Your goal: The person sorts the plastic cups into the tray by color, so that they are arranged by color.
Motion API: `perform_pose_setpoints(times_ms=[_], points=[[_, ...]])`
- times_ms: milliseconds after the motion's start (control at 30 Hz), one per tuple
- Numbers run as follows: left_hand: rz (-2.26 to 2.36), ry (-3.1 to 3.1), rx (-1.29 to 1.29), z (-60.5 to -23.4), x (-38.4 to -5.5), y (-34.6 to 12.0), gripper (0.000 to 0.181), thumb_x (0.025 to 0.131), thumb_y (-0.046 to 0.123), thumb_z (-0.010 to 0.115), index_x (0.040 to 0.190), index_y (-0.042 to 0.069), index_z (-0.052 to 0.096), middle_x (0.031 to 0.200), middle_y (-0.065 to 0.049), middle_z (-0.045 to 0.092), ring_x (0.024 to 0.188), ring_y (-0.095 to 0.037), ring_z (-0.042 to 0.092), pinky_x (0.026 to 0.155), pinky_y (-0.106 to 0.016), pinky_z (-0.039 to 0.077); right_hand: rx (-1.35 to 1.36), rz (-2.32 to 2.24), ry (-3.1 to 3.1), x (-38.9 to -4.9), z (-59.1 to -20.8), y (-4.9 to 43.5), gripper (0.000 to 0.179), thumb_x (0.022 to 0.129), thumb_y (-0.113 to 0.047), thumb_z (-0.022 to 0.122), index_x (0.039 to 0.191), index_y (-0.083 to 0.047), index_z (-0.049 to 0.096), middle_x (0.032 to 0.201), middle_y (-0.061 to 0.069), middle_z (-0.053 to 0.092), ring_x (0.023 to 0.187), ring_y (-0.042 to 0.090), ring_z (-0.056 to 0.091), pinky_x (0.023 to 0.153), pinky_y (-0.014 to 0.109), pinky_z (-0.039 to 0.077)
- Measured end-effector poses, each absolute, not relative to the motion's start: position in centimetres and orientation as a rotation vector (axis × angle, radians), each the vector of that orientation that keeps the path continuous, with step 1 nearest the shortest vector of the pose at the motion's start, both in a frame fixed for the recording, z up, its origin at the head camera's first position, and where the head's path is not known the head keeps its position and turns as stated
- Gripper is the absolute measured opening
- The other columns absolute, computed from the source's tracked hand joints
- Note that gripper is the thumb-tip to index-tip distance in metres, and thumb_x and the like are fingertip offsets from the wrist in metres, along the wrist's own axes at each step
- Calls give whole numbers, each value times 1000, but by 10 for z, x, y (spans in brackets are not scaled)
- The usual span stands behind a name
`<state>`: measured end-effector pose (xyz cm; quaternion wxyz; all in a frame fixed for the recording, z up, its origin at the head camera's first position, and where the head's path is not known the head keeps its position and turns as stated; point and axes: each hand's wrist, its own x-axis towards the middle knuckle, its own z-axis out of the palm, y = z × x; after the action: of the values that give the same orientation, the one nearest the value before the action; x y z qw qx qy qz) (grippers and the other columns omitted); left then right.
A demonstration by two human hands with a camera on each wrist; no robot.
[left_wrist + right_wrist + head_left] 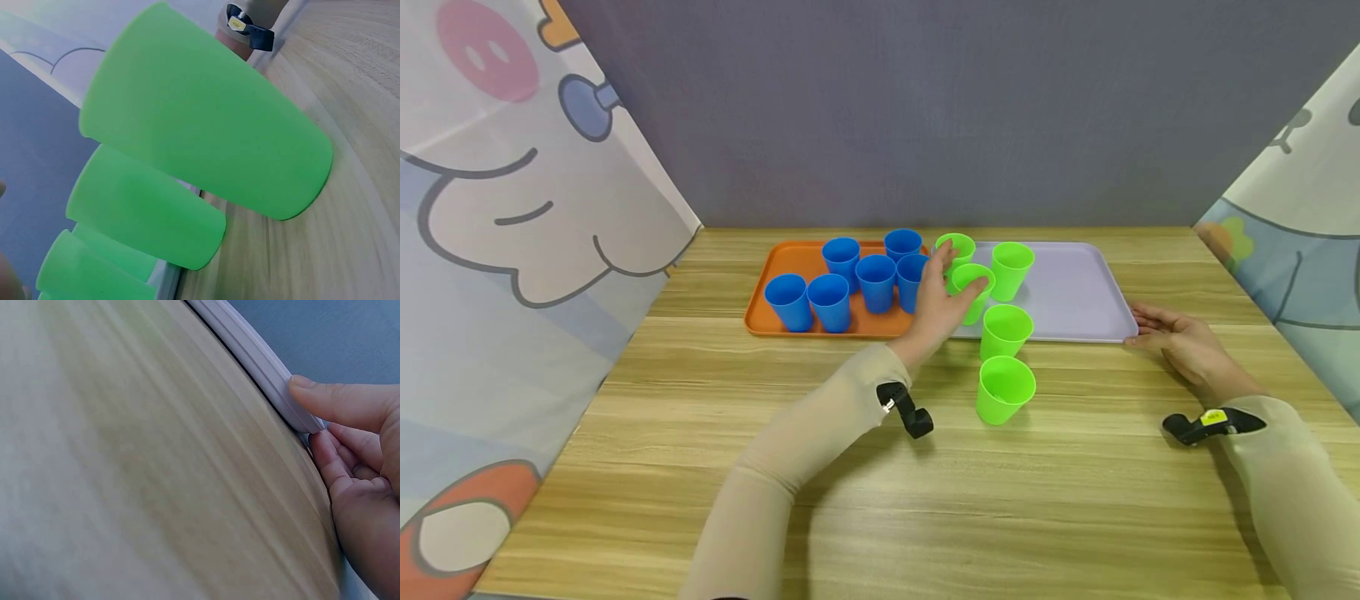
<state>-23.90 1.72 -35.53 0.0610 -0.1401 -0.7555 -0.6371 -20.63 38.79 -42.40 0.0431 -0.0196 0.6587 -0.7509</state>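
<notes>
My left hand [931, 312] is spread at a green cup [973, 302] on the left part of a pale lilac tray [1067, 292]; its thumb lies by the cup's rim. Two more green cups stand on that tray, one behind [955, 240] and one to the right [1012, 273]. In front, a green cup [1006, 333] stands at the tray's near edge, and another green cup [1004, 392] is on the table. At the tray's near right corner, my right hand [1183, 343] holds the rim [262, 369] between thumb and fingers.
An orange tray [760, 308] adjoins the lilac one on the left and carries several blue cups [829, 304]. Both trays lie on a wood-grain table [700, 467]. Behind it rises a grey wall [970, 117], with cartoon-printed sheets [535, 208] at the sides.
</notes>
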Motion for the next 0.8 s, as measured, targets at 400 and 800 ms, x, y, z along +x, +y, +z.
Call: perform_pose_setpoints(times_ms=[400, 800], points=[[-2130, -2197, -696, -360, -235, 2, 66, 91, 4, 72, 147, -4, 39, 141, -20, 52, 129, -24, 52, 104, -25, 44, -95, -2356, 1910, -207, -423, 388, 56, 81, 29, 59, 109, -18, 74, 103, -2, 72, 92, 6, 67, 76, 16, 55], [-2197, -2333, -886, -367, -235, -5, 64, 84, -3, 77, 141, -5, 49, 133, -25, 57, 124, -30, 57, 103, -32, 47, -108, -2347, 1905, -208, -423, 389, 56, 82, 28, 58, 109, -18, 74, 104, -3, 72, 93, 6, 67, 76, 16, 55]])
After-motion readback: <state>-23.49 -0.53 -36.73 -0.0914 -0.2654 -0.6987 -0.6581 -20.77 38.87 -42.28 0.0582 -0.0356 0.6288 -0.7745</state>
